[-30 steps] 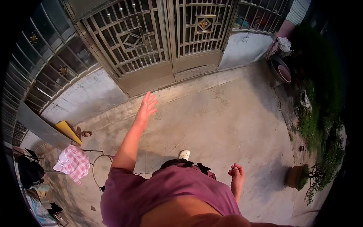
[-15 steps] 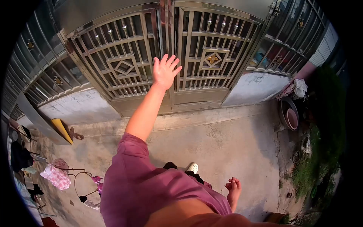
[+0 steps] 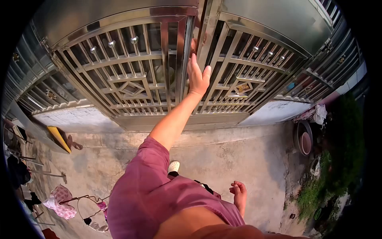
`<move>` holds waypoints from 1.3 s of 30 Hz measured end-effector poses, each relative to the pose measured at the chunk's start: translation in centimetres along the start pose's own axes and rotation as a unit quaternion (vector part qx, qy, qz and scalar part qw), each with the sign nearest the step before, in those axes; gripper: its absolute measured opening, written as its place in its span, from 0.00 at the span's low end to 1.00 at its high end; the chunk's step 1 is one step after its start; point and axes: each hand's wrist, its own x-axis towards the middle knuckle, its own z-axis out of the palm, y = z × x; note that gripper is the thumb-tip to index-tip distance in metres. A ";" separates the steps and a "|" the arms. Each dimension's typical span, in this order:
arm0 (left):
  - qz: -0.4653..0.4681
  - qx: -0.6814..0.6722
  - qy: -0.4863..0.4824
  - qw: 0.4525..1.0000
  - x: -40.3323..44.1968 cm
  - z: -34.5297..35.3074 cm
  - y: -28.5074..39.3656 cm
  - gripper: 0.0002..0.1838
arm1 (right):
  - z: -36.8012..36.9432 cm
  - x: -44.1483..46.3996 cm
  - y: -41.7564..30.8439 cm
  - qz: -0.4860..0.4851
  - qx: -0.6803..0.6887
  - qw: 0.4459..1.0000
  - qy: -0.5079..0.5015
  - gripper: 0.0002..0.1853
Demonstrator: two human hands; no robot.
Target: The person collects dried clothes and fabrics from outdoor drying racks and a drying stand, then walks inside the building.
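A metal double door (image 3: 163,59) with barred panels stands ahead in the head view. My left hand (image 3: 199,77) reaches out to the seam between its two leaves, fingers straight and thumb apart. The fingertips meet or nearly meet the shiny upright strip there; exact contact is hard to tell. Nothing shows in that hand. Low on the right, my right hand (image 3: 239,196) hangs beside my body over the concrete ground (image 3: 262,171). Its fingers are loosely bent, with no held object visible.
A yellow board (image 3: 59,138) leans at the left wall near brown sandals (image 3: 75,143). A pink checked cloth (image 3: 60,202) and a wire hanger rack (image 3: 79,205) are at lower left. Basins (image 3: 305,141) and plants (image 3: 312,199) line the right side. One white clog (image 3: 174,166) shows below me.
I have come closer to the door, which looks larger. My left hand has gone from spread in the air to the middle strip, its fingers now together. My right hand still hangs down.
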 end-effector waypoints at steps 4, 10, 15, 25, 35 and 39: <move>-0.130 -0.222 -0.034 0.966 -0.7 -0.9 0.3 0.23 | 4.1 2.5 -1.8 -0.002 -0.043 0.998 -0.045 0.11; -0.049 -0.220 -0.221 0.949 -4.8 -8.7 8.2 0.20 | 11.3 7.4 -5.6 -0.045 -0.111 0.984 -0.129 0.12; -0.027 -0.482 -0.492 0.725 -7.8 -9.0 10.0 0.16 | 11.2 11.0 -3.4 -0.044 -0.293 0.941 -0.164 0.13; 0.057 -0.673 -0.216 0.705 5.9 -2.6 8.5 0.14 | -0.4 6.6 6.5 0.210 -0.156 0.961 0.090 0.14; 0.209 -0.797 0.055 0.564 15.9 13.4 10.0 0.16 | -1.2 12.1 7.0 0.310 -0.035 0.926 0.213 0.14; 0.129 -0.905 -0.139 0.382 17.0 16.1 6.5 0.15 | -0.3 19.6 4.1 0.277 -0.017 0.944 0.177 0.15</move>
